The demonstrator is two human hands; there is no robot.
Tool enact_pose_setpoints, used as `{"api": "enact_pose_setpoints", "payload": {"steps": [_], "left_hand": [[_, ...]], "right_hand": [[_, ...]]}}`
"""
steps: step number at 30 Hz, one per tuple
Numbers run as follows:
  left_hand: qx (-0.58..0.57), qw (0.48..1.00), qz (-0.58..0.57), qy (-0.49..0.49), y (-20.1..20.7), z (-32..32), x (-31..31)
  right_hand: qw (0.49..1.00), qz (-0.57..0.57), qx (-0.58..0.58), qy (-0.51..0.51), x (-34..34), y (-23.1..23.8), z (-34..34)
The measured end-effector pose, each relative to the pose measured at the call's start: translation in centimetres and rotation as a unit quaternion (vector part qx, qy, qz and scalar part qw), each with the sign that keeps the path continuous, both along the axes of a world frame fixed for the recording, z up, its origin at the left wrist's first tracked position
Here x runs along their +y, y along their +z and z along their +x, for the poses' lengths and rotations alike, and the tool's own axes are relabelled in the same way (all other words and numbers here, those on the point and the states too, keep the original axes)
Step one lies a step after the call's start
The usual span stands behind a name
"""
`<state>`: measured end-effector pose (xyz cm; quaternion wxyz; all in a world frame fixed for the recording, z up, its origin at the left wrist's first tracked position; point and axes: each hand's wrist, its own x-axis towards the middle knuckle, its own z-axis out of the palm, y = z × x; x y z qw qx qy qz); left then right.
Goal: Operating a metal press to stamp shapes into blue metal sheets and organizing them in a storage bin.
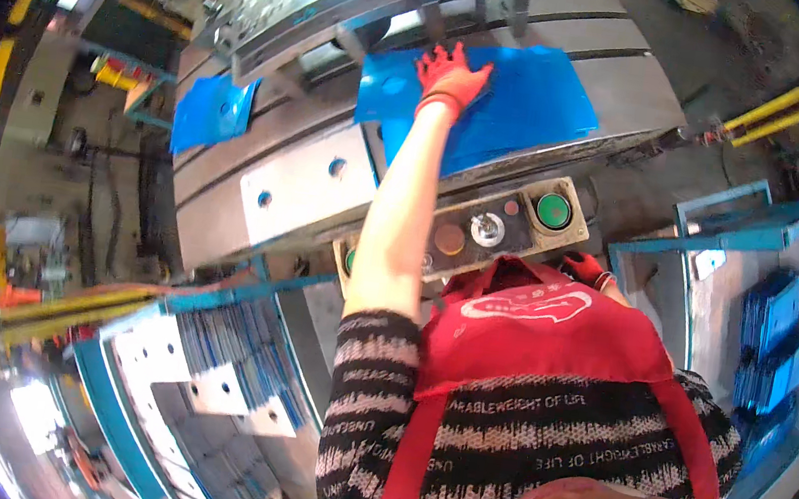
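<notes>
My left hand [453, 79], in a red glove, reaches out over the machine bed. Its fingers are spread flat on a stack of blue film-covered sheets [538, 92]. My right hand [588, 270], also in a red glove, is low beside the right end of the control box [576, 233]; my apron partly covers it, and its finger pose is unclear. A green push button [553, 211] sits just above that hand. Left of the stack lies a bare pale metal plate [297, 192] with two round holes. Another blue sheet [212, 114] rests farther left.
A steel die frame [320, 0] stands along the back of the slotted bed [628, 93]. At right, a blue-framed cart [703, 297] holds stacked blue pieces [773, 335]. At lower left, a rack [130, 416] holds many plates. Yellow rails [786, 107] run at upper right.
</notes>
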<state>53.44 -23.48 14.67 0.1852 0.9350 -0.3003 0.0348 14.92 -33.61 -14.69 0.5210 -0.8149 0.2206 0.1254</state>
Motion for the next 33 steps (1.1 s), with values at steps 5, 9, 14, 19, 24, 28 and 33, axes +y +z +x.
{"api": "enact_pose_setpoints", "payload": {"steps": [5,9,14,19,24,28,33], "left_hand": [[-0.188,0.952,-0.241,0.001,4.1,2.0,3.9],[-0.065,0.994,-0.080,0.039,3.3,4.4,6.3],[0.205,0.959,-0.183,0.063,1.9,0.7,10.3],[0.264,0.903,-0.319,0.112,2.0,5.7,17.8],[0.046,0.957,-0.273,0.090,8.7,-1.1,21.4],[0.001,0.930,-0.365,-0.036,7.1,-5.6,23.6],[0.252,0.751,-0.597,0.129,10.5,-12.1,21.4]], "right_hand": [[0.993,0.078,0.022,-0.087,2.2,4.3,-1.3],[0.965,0.084,0.054,-0.244,1.0,-0.6,-4.0],[0.975,-0.055,0.195,-0.090,-2.3,4.7,-6.4],[0.988,-0.096,0.104,-0.060,-3.4,16.7,-4.2],[0.999,0.035,-0.009,0.002,-4.3,25.2,-0.8],[0.960,0.059,-0.261,-0.087,-4.2,32.8,3.6],[0.891,0.181,-0.371,-0.188,-0.9,37.5,8.8]]}}
